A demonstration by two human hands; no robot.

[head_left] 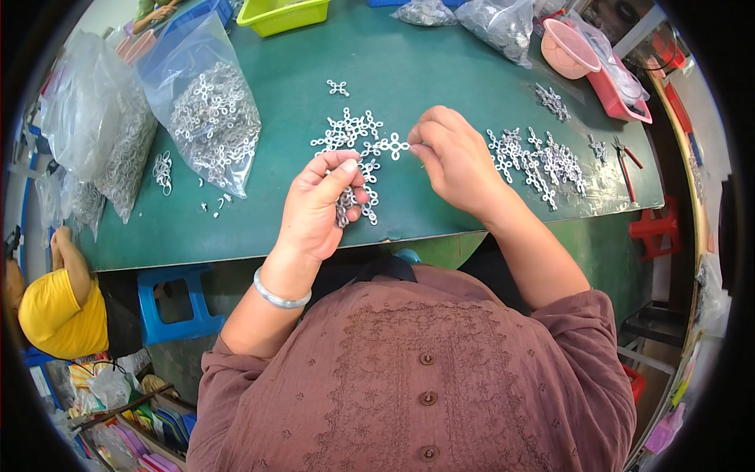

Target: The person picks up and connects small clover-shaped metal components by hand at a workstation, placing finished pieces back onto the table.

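Observation:
My left hand [308, 200], with a pale bangle [279, 293] at the wrist, is curled over several grey ring-shaped pieces that show between its fingers. Thumb and forefinger of my right hand [454, 157] pinch the edge of a white cross-shaped piece [395, 146] made of small rings. That piece lies level just right of my left fingertips. Beyond the left hand spreads a pile of similar cross pieces [344, 130], partly hidden by it. A single cross piece [337, 88] lies farther off.
More cross pieces [558, 164] lie right, near red-handled pliers [627, 169]. A clear bag of grey pieces [212, 118] stands left on the green table [314, 47]. Pink basket [568, 49] and yellow-green bin [283, 17] sit behind. A person in yellow [63, 315] is left.

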